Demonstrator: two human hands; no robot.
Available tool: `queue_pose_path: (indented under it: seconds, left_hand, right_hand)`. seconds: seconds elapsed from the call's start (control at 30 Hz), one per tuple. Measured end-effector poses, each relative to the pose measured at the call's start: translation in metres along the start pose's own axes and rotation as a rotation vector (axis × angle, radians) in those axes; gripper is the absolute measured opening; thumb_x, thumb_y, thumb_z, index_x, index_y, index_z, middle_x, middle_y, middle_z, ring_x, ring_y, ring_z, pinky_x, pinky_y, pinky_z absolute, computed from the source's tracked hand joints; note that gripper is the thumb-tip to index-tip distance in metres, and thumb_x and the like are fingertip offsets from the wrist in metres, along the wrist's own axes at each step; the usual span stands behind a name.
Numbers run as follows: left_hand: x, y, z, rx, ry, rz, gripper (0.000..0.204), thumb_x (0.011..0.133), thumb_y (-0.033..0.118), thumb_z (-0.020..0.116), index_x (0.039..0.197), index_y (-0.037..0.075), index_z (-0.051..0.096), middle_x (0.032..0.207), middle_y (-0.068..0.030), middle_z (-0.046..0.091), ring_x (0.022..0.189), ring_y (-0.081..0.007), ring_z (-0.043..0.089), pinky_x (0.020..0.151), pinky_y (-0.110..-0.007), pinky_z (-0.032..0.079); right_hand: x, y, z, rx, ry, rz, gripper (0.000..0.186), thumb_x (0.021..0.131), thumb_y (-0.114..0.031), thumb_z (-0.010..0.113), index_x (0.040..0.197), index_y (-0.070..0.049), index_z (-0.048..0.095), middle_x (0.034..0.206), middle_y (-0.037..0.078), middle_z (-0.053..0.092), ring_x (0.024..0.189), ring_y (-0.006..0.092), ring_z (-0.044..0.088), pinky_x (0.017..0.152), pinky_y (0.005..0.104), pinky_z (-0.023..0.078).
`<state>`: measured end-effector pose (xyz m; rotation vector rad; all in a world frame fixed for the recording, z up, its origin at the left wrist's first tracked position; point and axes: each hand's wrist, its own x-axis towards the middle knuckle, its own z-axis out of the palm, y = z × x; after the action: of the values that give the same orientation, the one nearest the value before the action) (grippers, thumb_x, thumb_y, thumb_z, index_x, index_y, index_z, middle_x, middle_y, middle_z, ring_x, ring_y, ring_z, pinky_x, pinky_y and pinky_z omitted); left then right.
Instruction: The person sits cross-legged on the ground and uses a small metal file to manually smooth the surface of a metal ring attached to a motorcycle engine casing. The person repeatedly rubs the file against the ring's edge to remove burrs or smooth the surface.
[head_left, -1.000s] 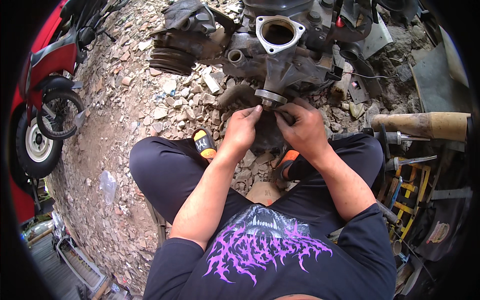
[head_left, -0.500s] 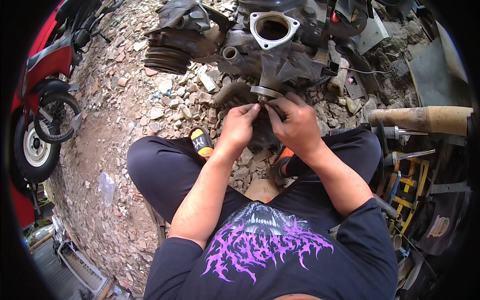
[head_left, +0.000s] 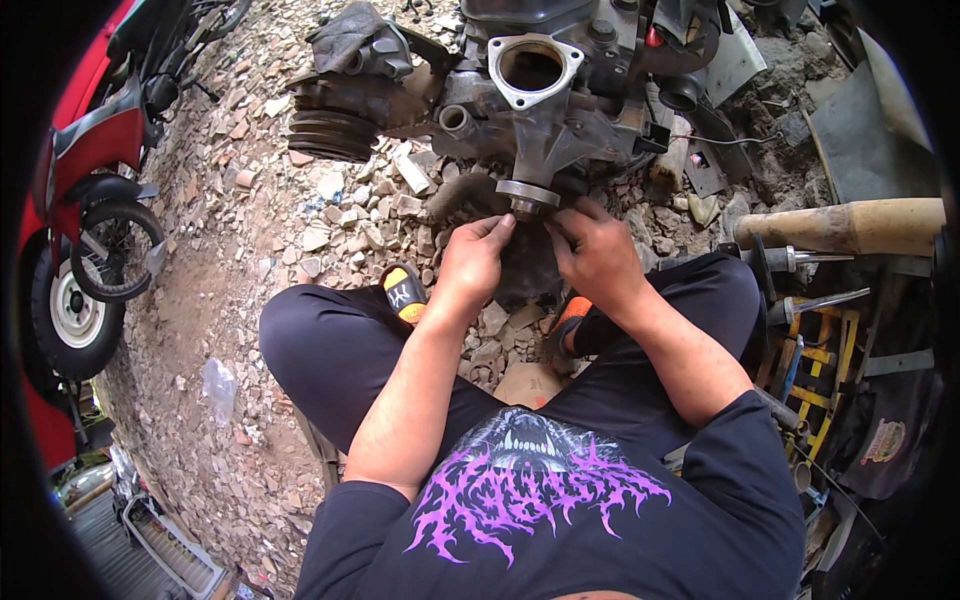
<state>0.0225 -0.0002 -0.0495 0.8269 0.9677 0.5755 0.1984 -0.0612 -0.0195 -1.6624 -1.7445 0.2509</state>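
Note:
A greasy engine [head_left: 575,130] stands on the rubble in front of me, with a pale three-cornered opening on its top. From its near side sticks out a round metal flange [head_left: 527,194] with a short hub below. At the hub's left edge is my left hand [head_left: 474,262], its thumb and forefinger pinched together; whatever they hold is hidden. My right hand [head_left: 602,252] is closed just right of the flange, fingers curled and thumb against them. I cannot make out anything inside it.
A grooved pulley [head_left: 330,132] projects at the engine's left. A bamboo pole [head_left: 850,225], metal rods and a yellow rack [head_left: 815,375] lie on my right. Broken stones cover the ground. A red motorcycle [head_left: 95,170] is parked far left, and a clear plastic bag [head_left: 218,390] lies nearer.
My right hand's fingertips have drawn slightly right, away from the hub. The left hand stays by it. The view has shifted a little, so the flange sits lower in the picture.

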Motion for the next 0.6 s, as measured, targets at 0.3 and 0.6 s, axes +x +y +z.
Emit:
queue_pose_path:
  seconds: [0.3, 0.6]
  left_hand:
    - [0.001, 0.000, 0.002, -0.024, 0.000, 0.064, 0.034, 0.110, 0.022, 0.056, 0.117, -0.008, 0.072, 0.098, -0.0050, 0.075, 0.083, -0.0096, 0.067, 0.077, -0.026, 0.054]
    - [-0.004, 0.001, 0.003, -0.022, 0.007, 0.042, 0.035, 0.110, 0.024, 0.057, 0.118, -0.007, 0.072, 0.099, -0.0043, 0.075, 0.082, -0.0093, 0.066, 0.076, -0.026, 0.054]
  right_hand:
    - [-0.002, 0.005, 0.004, 0.018, 0.014, -0.029, 0.006, 0.086, -0.006, 0.073, 0.092, -0.005, 0.071, 0.092, 0.016, 0.066, 0.070, 0.0412, 0.068, 0.061, 0.0488, 0.056]
    - [-0.004, 0.011, 0.007, 0.007, -0.012, -0.036, 0.009, 0.086, -0.004, 0.073, 0.095, -0.005, 0.071, 0.089, 0.015, 0.066, 0.070, 0.0401, 0.068, 0.060, 0.0476, 0.055]
